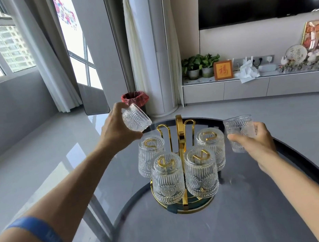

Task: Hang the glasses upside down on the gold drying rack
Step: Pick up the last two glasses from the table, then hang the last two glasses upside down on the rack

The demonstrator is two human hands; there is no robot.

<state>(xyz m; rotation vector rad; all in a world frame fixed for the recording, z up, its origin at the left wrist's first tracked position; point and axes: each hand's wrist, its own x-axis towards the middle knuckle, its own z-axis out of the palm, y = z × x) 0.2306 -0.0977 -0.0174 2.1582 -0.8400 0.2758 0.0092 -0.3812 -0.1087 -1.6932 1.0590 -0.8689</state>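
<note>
The gold drying rack (pixel 180 132) stands on a dark round table (pixel 242 222). Several ribbed clear glasses hang upside down on its prongs, such as the front left one (pixel 167 179) and the front right one (pixel 201 173). Two gold prongs at the back (pixel 164 129) are bare. My left hand (pixel 117 127) holds a ribbed glass (pixel 135 117) tilted in the air, up and left of the rack. My right hand (pixel 255 141) grips another glass (pixel 239 132) upright, to the right of the rack, just above the table.
The table's far edge curves just behind the rack. Beyond it are a grey floor, a red-lined bin (pixel 135 100), a white column (pixel 153 59) and a low white cabinet (pixel 263 84) with plants and ornaments under a wall TV.
</note>
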